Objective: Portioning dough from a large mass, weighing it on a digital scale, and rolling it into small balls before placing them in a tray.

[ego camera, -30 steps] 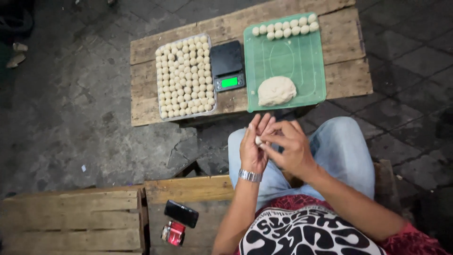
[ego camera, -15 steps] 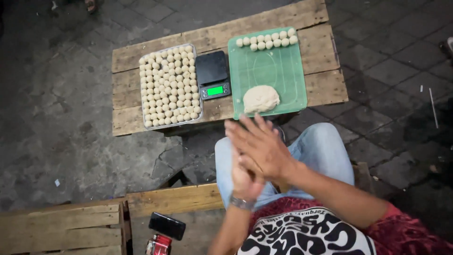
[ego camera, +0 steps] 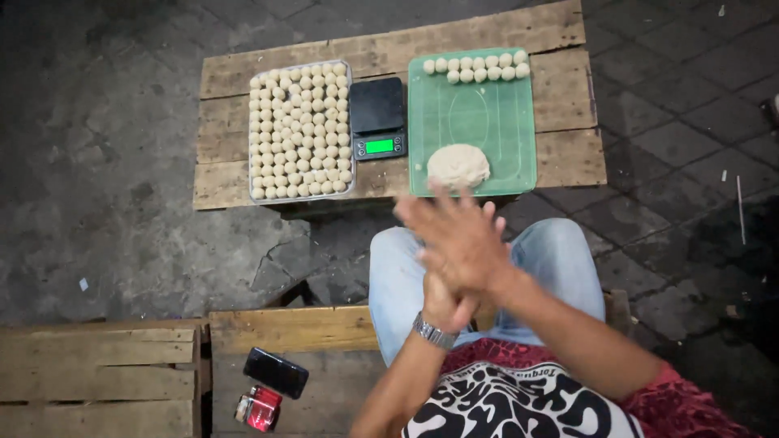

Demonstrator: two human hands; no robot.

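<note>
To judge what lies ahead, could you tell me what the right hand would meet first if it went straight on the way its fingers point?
Probably the dough lump on the green mat: the right hand, laid over the left hand, points toward it. Depth is unclear.

Light is falling from above onto the bench (ego camera: 560,154), leaving its wood, the green mat (ego camera: 475,113) and the pale dough balls evenly and brightly lit. The paving is fading into deep shadow toward nine o'clock and four o'clock, where detail is getting lost. The scale's display (ego camera: 379,146) is glowing bright green. The right hand (ego camera: 458,239) is smearing with motion blur, its fingers ghosting, and the left hand (ego camera: 445,298) beneath it is blurring too. Straight edges are bending slightly near the frame's borders.
</note>
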